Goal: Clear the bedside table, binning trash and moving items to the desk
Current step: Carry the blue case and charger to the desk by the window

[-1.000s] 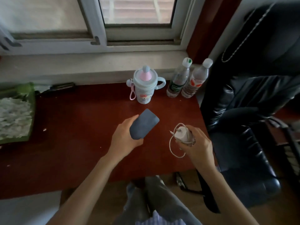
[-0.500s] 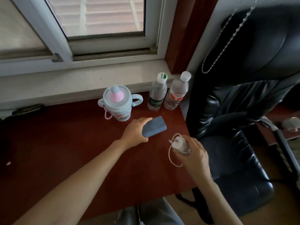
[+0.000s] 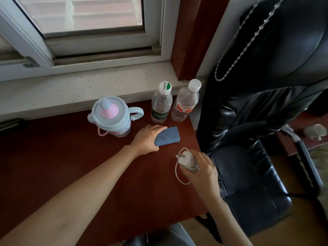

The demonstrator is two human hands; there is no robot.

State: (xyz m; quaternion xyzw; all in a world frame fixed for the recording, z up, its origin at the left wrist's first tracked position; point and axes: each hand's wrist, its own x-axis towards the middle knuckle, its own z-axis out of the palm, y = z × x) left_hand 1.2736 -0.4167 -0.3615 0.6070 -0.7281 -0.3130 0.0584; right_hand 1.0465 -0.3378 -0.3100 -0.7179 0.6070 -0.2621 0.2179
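A flat grey-blue case [image 3: 168, 136] lies on the dark red desk [image 3: 71, 166], just in front of two water bottles. My left hand [image 3: 147, 139] rests over its left end, fingers curled round it. My right hand [image 3: 200, 170] hovers near the desk's right edge, closed on a white charger [image 3: 186, 159] whose cable loops down below the hand. A pale blue sippy cup [image 3: 111, 118] with a pink spout stands to the left of the case.
A green-labelled bottle [image 3: 161, 103] and a red-labelled bottle [image 3: 185, 102] stand against the stone window sill [image 3: 79, 89]. A black leather office chair [image 3: 257, 121] crowds the desk's right edge. The window sits behind the sill.
My left hand has carried the grey-blue case forward and right and lowered it flat onto the desk by the bottles. My right hand keeps the charger, shifted slightly toward the desk edge.
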